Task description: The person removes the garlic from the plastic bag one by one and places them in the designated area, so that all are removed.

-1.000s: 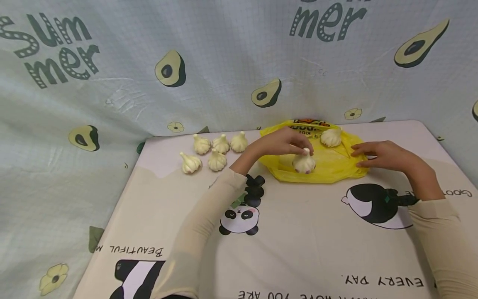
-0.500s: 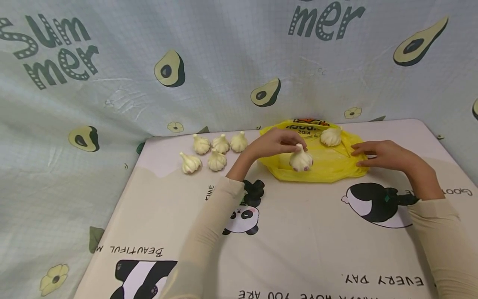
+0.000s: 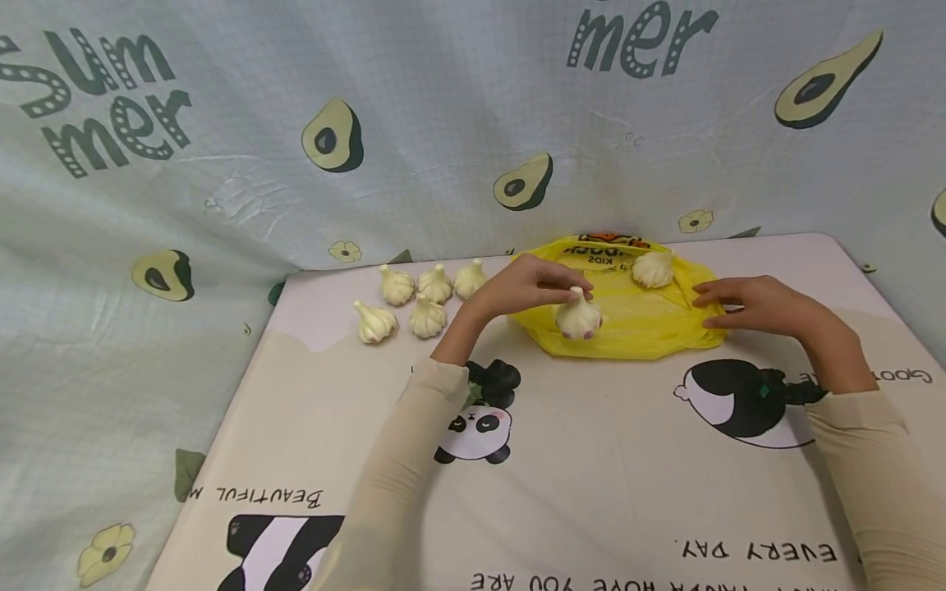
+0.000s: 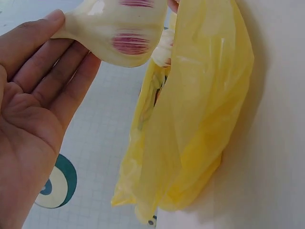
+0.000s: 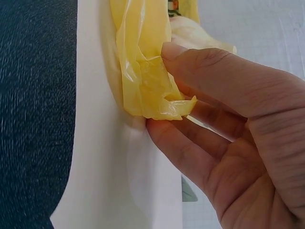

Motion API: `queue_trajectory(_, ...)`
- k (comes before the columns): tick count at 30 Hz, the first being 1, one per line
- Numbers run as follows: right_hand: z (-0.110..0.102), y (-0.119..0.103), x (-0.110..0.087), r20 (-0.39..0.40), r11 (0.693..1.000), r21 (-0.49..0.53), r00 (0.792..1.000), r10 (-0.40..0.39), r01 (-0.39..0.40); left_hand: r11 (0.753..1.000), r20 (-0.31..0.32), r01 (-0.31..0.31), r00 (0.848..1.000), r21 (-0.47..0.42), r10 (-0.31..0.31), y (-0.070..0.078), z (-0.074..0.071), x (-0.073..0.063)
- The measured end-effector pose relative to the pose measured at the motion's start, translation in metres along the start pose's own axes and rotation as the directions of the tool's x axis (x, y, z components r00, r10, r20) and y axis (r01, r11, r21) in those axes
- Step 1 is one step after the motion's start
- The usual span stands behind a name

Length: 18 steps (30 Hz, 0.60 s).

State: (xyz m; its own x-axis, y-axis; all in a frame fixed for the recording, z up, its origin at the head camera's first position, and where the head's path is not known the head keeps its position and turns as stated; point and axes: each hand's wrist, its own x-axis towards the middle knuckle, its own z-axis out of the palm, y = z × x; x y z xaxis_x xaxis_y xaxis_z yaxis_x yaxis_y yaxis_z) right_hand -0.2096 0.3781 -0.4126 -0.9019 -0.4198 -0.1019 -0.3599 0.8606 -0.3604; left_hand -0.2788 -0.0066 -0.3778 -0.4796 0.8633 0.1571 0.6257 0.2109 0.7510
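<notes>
My left hand (image 3: 526, 287) pinches a garlic bulb (image 3: 579, 318) by its stem, above the left part of a yellow plastic bag (image 3: 636, 324). Purple streaks mark the underside of this bulb (image 4: 121, 31) in the left wrist view. At the bag's right end, my right hand (image 3: 757, 305) holds the edge, thumb on one side and fingers on the other; the right wrist view shows the crumpled bag (image 5: 143, 81) between them. A second garlic bulb (image 3: 653, 269) rests at the bag's far right part.
Several garlic bulbs (image 3: 427, 316) stand grouped on the table left of the bag. The printed tabletop (image 3: 591, 484) stretches toward the person. Behind it hangs a pale curtain (image 3: 429, 123) with avocado prints, which also runs along the left side.
The left hand has moved left and slightly up, carrying the pinched garlic bulb from the middle of the bag toward its left end. The right hand has stayed at the bag's edge.
</notes>
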Motion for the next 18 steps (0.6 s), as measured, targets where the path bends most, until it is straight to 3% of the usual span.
queue_trajectory(10,-0.001,0.001,0.0,-0.005,1.0,0.002,1.0,-0.004,0.004,0.999,-0.012,0.024,1.0,-0.042,-0.025,-0.001,-0.003,-0.015)
queue_trajectory(18,-0.001,0.001,0.001,-0.006,1.0,0.002,1.0,-0.007,0.007,1.0,-0.033,0.018,0.999,-0.01,-0.019,-0.001,-0.007,-0.026)
